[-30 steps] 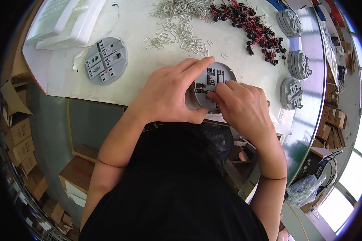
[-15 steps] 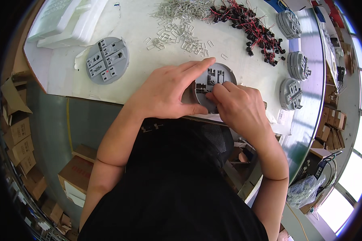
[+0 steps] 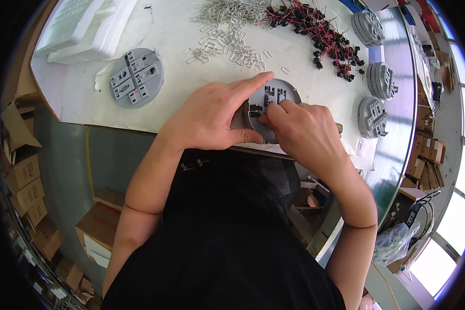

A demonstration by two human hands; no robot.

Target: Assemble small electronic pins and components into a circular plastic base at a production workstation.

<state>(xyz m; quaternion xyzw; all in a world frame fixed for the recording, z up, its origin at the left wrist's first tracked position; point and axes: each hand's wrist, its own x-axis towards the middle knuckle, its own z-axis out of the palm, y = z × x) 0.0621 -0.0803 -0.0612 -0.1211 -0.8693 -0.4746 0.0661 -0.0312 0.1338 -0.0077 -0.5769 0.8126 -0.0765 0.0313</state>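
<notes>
Thumb and forefinger of the left hand (image 3: 204,116) span the rim of a round gray disc (image 3: 290,92), grasping it at the near edge of the counter (image 3: 175,67). The right hand (image 3: 310,126) pinches over its face; whether it grips anything cannot be told. One second disc (image 3: 136,77) lies toward the near left corner; three groups of discs (image 3: 380,81) line the right edge. Farther back lie heaped metal clips (image 3: 232,10) and red-wired black parts (image 3: 328,39), too many to count. White foam trays (image 3: 95,41) stand along the left edge, contents unclear.
</notes>
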